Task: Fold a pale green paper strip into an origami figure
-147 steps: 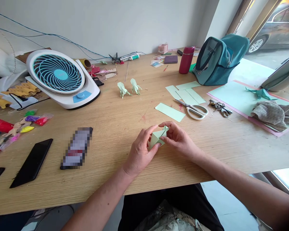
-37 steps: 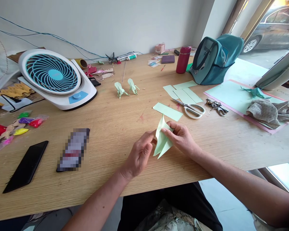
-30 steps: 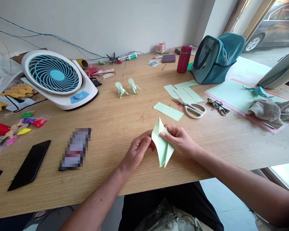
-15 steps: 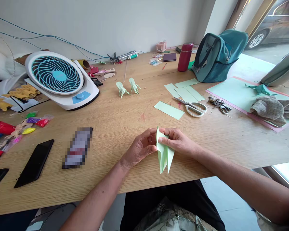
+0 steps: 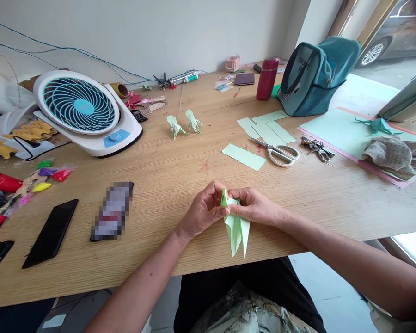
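Your left hand (image 5: pixel 205 209) and right hand (image 5: pixel 254 208) both pinch the top of the folded green paper (image 5: pixel 236 226), which sits between them. Its long axis runs from your fingertips down toward you, and the two points hang past the counter (image 5: pixel 159 185) edge.

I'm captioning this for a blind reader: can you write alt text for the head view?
Both hands, left hand and right hand, pinch a folded light green paper above a wooden table. Scissors, green paper strips and two folded paper figures lie beyond.
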Demonstrator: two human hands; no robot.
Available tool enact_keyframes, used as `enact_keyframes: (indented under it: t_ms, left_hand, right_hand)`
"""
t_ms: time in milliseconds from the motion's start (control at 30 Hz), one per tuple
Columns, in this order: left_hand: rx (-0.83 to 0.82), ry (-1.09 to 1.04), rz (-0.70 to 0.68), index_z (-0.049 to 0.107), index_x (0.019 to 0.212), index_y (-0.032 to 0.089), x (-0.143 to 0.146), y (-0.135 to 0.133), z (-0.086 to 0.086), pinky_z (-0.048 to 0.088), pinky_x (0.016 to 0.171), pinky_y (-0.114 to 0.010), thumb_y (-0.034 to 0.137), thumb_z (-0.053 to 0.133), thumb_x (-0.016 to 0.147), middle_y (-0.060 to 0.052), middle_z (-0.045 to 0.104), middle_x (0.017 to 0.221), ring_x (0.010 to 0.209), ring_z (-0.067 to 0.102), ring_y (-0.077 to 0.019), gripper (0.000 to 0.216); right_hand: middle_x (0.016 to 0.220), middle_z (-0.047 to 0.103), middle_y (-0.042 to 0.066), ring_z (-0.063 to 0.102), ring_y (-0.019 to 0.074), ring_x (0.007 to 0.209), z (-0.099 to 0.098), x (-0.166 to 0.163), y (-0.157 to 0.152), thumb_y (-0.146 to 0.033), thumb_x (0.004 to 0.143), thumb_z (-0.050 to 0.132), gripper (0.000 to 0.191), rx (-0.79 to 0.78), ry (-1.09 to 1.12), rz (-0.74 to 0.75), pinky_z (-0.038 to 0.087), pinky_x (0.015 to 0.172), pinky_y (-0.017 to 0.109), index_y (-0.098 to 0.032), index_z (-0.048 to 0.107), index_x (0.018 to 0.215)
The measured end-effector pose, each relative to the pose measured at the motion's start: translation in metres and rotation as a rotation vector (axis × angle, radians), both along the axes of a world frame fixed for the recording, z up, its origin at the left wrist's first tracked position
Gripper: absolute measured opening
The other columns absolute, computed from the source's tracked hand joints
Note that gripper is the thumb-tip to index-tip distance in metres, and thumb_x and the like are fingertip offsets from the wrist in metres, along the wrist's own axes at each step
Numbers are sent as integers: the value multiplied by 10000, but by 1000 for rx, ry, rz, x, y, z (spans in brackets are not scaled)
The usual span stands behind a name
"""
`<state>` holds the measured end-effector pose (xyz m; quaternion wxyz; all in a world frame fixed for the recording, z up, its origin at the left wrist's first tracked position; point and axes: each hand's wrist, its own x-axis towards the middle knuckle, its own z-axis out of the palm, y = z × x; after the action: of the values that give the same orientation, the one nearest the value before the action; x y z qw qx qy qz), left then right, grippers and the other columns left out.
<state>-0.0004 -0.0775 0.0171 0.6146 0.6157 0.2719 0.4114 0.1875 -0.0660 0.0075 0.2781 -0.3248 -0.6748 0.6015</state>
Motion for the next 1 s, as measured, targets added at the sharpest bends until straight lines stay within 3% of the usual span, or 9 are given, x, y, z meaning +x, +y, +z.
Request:
enact_keyframes:
  t_ms: [167,267,400,567,700,800,867,1000]
  left_hand:
    - [86,-22,-19,610,964,199,-5,1,2,447,763,-277,510,766,805,-60,506,1063,926,521,-179,382]
    - [88,-67,-29,582,856,189,-8,2,3,436,761,-283,503,728,846,-44,558,939,834,525,-160,346]
    - [30,-118,-29,499,752,190,-11,2,3,380,671,-262,481,674,897,7,497,739,657,424,-117,369]
    - [-11,-152,-15,485,724,180,-12,2,4,359,631,-245,502,695,872,2,458,781,649,384,-106,411]
    - [-57,-171,11,552,829,194,-13,2,3,424,673,-252,574,734,807,-34,530,935,746,482,-132,422]
    - [-140,-186,-5,616,970,212,-14,1,1,473,738,-295,650,604,873,-69,588,1014,856,560,-183,448]
    - [-172,-190,-26,641,1044,215,-13,0,1,486,786,-317,600,562,923,-85,615,1059,938,585,-209,411]
    - [-142,-176,-68,651,1093,218,-11,1,1,484,830,-320,450,714,868,-89,623,1104,997,589,-219,329]
  right_hand:
    - [740,561,-1,447,111,620,4,1,-2,-575,902,595,412,-8,-35,-9,343,545,249,-166,647,886]
    - [673,500,-28,404,93,579,6,3,-2,-558,877,640,393,-17,-45,37,308,503,232,-166,634,847]
    - [643,491,-37,412,83,558,10,4,-2,-567,835,683,410,-96,-41,94,315,485,218,-166,613,790]
    - [631,513,-38,432,79,535,12,5,-1,-575,812,703,423,-244,21,127,316,476,215,-167,595,791]
    - [634,501,-44,410,72,532,10,5,-1,-568,821,703,422,-265,78,74,299,475,215,-171,568,769]
    - [659,514,-35,430,80,559,9,5,-1,-573,818,705,428,-265,100,43,311,494,219,-170,570,773]
    - [668,524,-30,439,82,564,9,6,-2,-574,818,706,429,-277,114,37,316,502,222,-167,576,784]
    - [690,543,-22,450,84,579,10,6,-3,-566,844,683,415,-257,131,48,321,510,220,-157,612,833]
